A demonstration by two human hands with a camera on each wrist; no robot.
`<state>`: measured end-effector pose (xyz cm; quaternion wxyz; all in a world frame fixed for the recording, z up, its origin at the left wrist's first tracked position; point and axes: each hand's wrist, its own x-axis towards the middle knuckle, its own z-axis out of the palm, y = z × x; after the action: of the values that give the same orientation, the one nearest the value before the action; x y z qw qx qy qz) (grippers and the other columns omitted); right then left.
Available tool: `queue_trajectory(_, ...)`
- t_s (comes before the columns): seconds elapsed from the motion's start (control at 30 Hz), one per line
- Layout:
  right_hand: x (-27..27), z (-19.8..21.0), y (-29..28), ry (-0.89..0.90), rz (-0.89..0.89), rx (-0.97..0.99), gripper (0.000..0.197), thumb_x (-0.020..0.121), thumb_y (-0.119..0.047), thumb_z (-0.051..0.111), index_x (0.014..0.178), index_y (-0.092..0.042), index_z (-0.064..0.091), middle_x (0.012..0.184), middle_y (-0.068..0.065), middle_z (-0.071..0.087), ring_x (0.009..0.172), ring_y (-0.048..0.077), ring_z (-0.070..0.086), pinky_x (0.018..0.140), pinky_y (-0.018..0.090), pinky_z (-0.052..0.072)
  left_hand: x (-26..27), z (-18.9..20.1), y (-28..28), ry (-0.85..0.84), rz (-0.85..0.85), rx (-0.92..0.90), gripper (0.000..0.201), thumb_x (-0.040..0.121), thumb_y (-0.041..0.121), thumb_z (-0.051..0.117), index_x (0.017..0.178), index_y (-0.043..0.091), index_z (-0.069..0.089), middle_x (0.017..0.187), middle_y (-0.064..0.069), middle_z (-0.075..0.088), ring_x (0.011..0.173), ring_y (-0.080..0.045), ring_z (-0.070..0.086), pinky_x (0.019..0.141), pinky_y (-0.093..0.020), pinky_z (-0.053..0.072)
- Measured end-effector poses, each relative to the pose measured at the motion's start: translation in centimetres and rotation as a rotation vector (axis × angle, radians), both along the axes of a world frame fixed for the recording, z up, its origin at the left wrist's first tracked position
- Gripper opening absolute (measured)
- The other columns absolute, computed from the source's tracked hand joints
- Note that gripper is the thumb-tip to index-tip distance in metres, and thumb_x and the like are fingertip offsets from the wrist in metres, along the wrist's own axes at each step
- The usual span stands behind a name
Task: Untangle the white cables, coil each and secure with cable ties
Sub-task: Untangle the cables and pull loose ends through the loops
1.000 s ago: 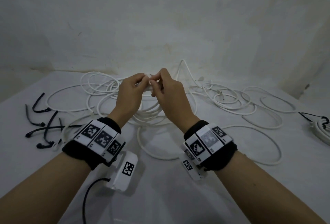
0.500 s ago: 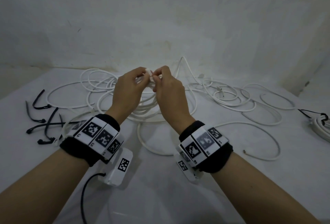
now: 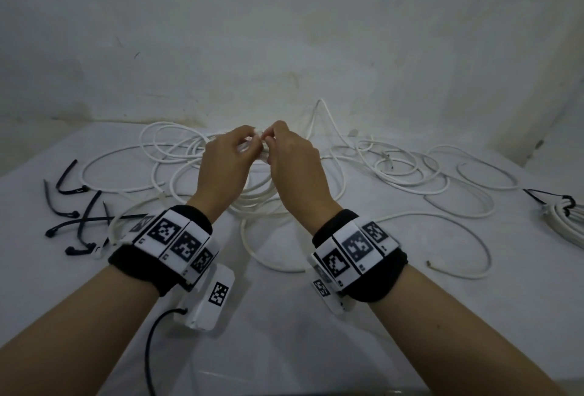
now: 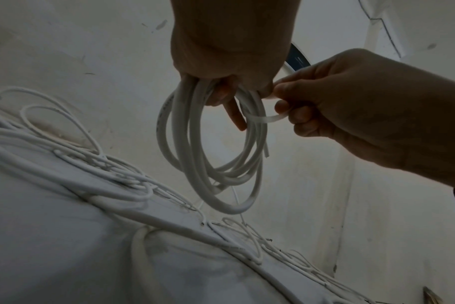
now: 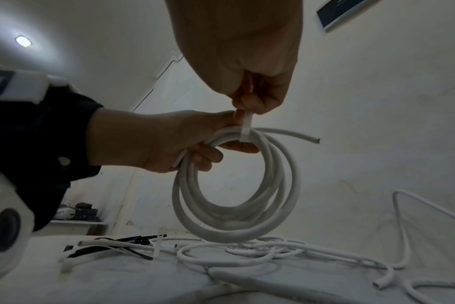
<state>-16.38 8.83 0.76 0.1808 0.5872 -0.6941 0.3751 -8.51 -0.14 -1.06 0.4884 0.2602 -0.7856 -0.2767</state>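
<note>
The left hand (image 5: 166, 142) grips a hanging white cable coil (image 5: 234, 185) while the right hand (image 4: 351, 115) pinches a white cable tie (image 5: 247, 127) around it. One tied bundle (image 3: 565, 221) lies right; a loose tangle (image 3: 395, 174) and black cable ties (image 3: 72, 215) await on the table (image 3: 284, 348).

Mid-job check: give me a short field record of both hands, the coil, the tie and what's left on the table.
left hand: grips the coiled white round cable, held above the table
right hand: pinches the flat white plastic cable tie
tie: looped round the coil's top; whether it is locked cannot be told
loose white cables: tangled on the white table
black cable ties: lying on the left
tied white bundle: right edge
</note>
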Motion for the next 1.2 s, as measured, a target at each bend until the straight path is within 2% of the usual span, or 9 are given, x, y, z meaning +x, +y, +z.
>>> queue_trajectory(0.2,0.2,-0.3,0.3,0.055,0.002,-0.053,0.011,0.096,-0.008,0.048,0.1,-0.001,0.055,0.082,0.011,0.065,0.07,0.024,0.061,0.059,0.024,0.031,0.0,0.2,0.2,0.007,-0.016,-0.016,0.023,0.093,0.033,0.05,0.086,0.019,0.067,0.076,0.002,0.068,0.074,-0.014,0.063,0.07,-0.038,0.048)
queue_trajectory(0.4,0.2,-0.1,0.6,-0.148,0.084,-0.177,0.014,0.097,-0.012,0.047,0.096,0.0,0.054,0.081,0.012,0.066,0.071,0.025,0.063,0.059,0.03,0.044,0.4,0.4,0.5,-0.019,-0.068,-0.035,0.025,0.089,0.036,0.048,0.087,0.021,0.068,0.074,0.008,0.067,0.071,-0.007,0.061,0.067,-0.031,0.046)
queue_trajectory(0.53,0.2,0.0,0.2,-0.043,0.049,-0.109,0.013,0.097,-0.012,0.046,0.098,-0.001,0.054,0.082,0.011,0.065,0.07,0.023,0.061,0.059,0.023,0.033,0.3,0.2,1.0,0.022,-0.093,-0.052,0.032,0.088,0.042,0.049,0.081,0.019,0.071,0.072,0.002,0.07,0.068,-0.012,0.064,0.067,-0.04,0.052)
queue_trajectory(0.63,0.0,0.6,0.1,-0.019,0.059,-0.043,0.016,0.099,-0.014,0.043,0.106,-0.003,0.051,0.087,0.009,0.065,0.074,0.022,0.06,0.061,0.022,0.033,0.1,0.0,1.1,0.09,-0.112,0.001,0.021,0.09,0.038,0.053,0.081,0.031,0.071,0.074,0.007,0.072,0.072,-0.013,0.068,0.072,-0.044,0.054)
queue_trajectory(0.73,0.0,0.8,0.3,-0.112,0.141,-0.071,0.011,0.097,-0.011,0.045,0.105,-0.003,0.047,0.077,0.005,0.058,0.067,0.019,0.055,0.056,0.027,0.039,0.2,0.6,0.7,0.112,-0.127,-0.004,0.028,0.089,0.026,0.055,0.066,0.039,0.064,0.061,0.017,0.064,0.062,-0.001,0.059,0.064,-0.029,0.048)
queue_trajectory(0.83,-0.4,0.6,0.4,-0.168,0.171,-0.22,0.009,0.09,-0.007,0.058,0.086,-0.001,0.054,0.072,0.006,0.059,0.062,0.018,0.055,0.058,0.033,0.048,0.5,1.0,0.4,0.094,-0.138,-0.037,0.024,0.088,0.028,0.053,0.068,0.025,0.064,0.06,0.012,0.062,0.058,0.0,0.052,0.06,-0.03,0.042)
queue_trajectory(0.97,-0.7,1.2,0.3,-0.414,0.184,-0.264,0.008,0.087,-0.004,0.061,0.079,-0.002,0.059,0.065,-0.005,0.057,0.06,0.006,0.054,0.057,0.019,0.048,0.5,1.2,0.6,0.018,-0.236,-0.08,0.019,0.089,0.024,0.052,0.08,0.032,0.068,0.067,0.027,0.065,0.067,0.004,0.061,0.065,-0.02,0.047)
queue_trajectory(1.13,-0.4,2.3,0.0,-0.509,0.171,-0.051,0.017,0.089,-0.029,0.06,0.1,-0.016,0.061,0.081,-0.002,0.061,0.068,0.008,0.058,0.062,0.02,0.046,1.2,1.5,-0.3,0.037,-0.287,-0.015,0.02,0.087,0.022,0.053,0.088,0.03,0.071,0.079,0.02,0.072,0.079,-0.005,0.068,0.078,-0.027,0.053)
queue_trajectory(1.2,-1.2,3.1,-0.1,-0.547,0.115,0.047,0.021,0.089,-0.041,0.059,0.086,-0.02,0.062,0.082,-0.001,0.061,0.072,0.01,0.058,0.067,0.026,0.047,1.4,1.6,-0.3,0.028,-0.325,-0.002,0.018,0.087,0.025,0.054,0.091,0.034,0.069,0.08,0.02,0.072,0.081,-0.004,0.069,0.079,-0.022,0.053)
